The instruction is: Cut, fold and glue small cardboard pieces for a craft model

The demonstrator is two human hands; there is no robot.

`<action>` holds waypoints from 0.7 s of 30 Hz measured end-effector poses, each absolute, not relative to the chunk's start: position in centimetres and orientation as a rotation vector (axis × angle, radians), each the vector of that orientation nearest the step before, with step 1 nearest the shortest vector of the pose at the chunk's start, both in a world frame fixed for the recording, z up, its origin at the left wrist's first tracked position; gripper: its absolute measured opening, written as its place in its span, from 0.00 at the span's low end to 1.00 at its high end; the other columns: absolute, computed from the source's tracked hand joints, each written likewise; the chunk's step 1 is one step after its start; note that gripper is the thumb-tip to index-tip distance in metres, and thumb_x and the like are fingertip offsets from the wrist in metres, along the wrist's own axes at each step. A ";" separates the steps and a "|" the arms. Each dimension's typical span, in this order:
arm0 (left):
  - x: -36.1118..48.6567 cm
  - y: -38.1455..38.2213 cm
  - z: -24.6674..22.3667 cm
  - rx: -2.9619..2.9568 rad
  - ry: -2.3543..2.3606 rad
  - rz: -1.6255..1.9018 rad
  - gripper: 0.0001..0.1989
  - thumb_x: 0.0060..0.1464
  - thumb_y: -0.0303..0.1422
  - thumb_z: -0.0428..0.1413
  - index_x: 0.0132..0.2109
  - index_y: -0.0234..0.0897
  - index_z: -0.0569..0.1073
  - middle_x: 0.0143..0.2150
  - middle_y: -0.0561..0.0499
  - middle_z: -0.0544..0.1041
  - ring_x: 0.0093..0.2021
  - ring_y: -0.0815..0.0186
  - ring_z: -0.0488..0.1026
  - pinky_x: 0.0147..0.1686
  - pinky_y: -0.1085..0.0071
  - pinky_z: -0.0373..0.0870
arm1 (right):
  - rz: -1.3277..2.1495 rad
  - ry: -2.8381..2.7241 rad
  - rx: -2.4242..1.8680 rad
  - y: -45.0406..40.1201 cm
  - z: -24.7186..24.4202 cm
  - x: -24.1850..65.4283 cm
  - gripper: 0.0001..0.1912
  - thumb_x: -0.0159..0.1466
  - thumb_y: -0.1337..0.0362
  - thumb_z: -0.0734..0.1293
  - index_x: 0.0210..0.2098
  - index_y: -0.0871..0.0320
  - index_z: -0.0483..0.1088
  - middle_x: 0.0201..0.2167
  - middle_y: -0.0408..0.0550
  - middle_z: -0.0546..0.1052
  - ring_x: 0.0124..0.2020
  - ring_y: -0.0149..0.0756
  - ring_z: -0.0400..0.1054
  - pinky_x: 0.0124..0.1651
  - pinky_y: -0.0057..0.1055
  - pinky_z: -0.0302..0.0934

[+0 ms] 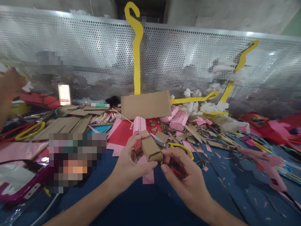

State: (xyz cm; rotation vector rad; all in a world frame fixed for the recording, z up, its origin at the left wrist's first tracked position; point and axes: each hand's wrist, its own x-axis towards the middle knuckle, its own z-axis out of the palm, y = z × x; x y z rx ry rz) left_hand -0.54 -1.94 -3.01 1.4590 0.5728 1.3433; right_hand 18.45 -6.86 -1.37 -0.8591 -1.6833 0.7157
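Above the blue tabletop, my left hand (pixel 127 163) grips a small folded cardboard box (pixel 150 146), thumb along its lower edge and fingers round the far side. The fingertips of my right hand (pixel 188 174) pinch the box's right corner, where a flap bends over. Just behind the box lies a pair of scissors (pixel 160 140) with yellow and red handles, partly covered by my right hand. Under the box a pink paper strip (pixel 148 178) rests on the table. Farther back are a red sheet (pixel 119 131) and a folded pink paper piece (pixel 139 124).
A pink glue gun (pixel 270 161) lies at right, its cord running off the front. Cardboard scraps (pixel 195 135) litter the middle. Behind stands a yellow hook shape (pixel 136 62) with a cardboard panel (pixel 146 105). Another person's hand (pixel 10 84) shows at far left.
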 end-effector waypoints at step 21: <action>-0.9 -2.2 -1.3 1.126 0.610 1.235 0.34 0.44 0.31 0.73 0.58 0.44 0.72 0.58 0.46 0.75 0.55 0.58 0.75 0.56 0.63 0.73 | 0.416 -1.928 -1.279 -4.0 -0.1 22.1 0.11 0.72 0.60 0.63 0.52 0.52 0.70 0.45 0.51 0.77 0.46 0.45 0.73 0.49 0.42 0.67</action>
